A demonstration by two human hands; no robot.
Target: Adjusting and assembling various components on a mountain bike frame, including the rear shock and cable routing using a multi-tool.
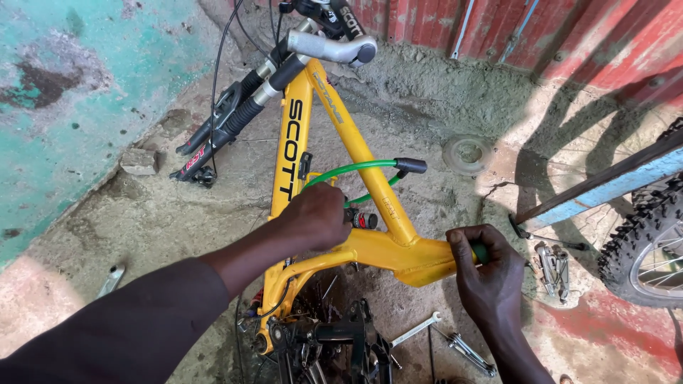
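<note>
A wrench [112,279] is seen on the ground far left of the yellow bike frame [370,249]. Inside the frame's triangle, the left hand [316,215] is closed around a green cable lock [356,169]. At the frame's right end, the seat tube is gripped by the right hand [487,274]. A knobby tyre [644,242] stands further right.

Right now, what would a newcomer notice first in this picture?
The bright yellow bicycle frame lies upside down in the middle, over rough concrete. The left hand reaches inside the frame near a green cable lock, and the right hand grips the frame's end. A knobby tyre stands at the right edge.
</note>
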